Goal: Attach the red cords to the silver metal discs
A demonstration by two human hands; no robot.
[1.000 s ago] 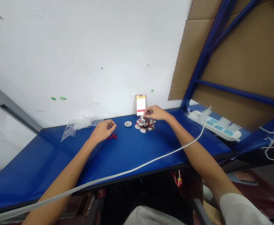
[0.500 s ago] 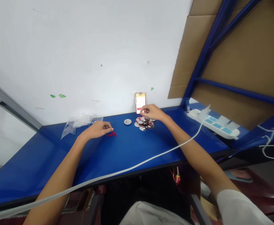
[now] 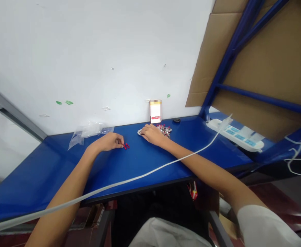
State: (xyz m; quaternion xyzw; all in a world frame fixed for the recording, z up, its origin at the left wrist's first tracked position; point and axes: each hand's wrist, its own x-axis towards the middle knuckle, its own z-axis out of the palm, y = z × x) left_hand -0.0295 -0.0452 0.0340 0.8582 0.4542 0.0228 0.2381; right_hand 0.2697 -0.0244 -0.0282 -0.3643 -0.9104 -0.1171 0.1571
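**Q:** What do we record at the centre of the bench?

**A:** We record a pile of silver metal discs [image 3: 165,131] tangled with red cord [image 3: 162,126], lying at the back of the blue workbench [image 3: 38,180], close to the wall. A single disc [image 3: 139,132] sits at the pile's left edge, partly covered by the right hand [image 3: 152,134].

**Q:** State of that hand's grip?

**A:** Palm down, fingers extended and lying over the single disc. They are not curled, and we see no pinch.

**Q:** And the left hand [image 3: 107,142]?

**A:** Its fingers are curled in and drawn together, with their tips just beside a short red cord piece [image 3: 126,146]. We cannot tell whether they are pinching it.

**Q:** Surroundings?

**A:** Behind the pile, a card [image 3: 155,111], blurred at the top, stands upright against the white wall [image 3: 88,51]. A small black object [image 3: 176,120] lies just to its right. Further left on the bench lies a clear plastic bag [image 3: 90,130]. A white cable [image 3: 150,170] crosses the bench and rises towards a white power strip [image 3: 234,134] on the right, below a blue steel frame [image 3: 232,44] backed with cardboard [image 3: 258,65].
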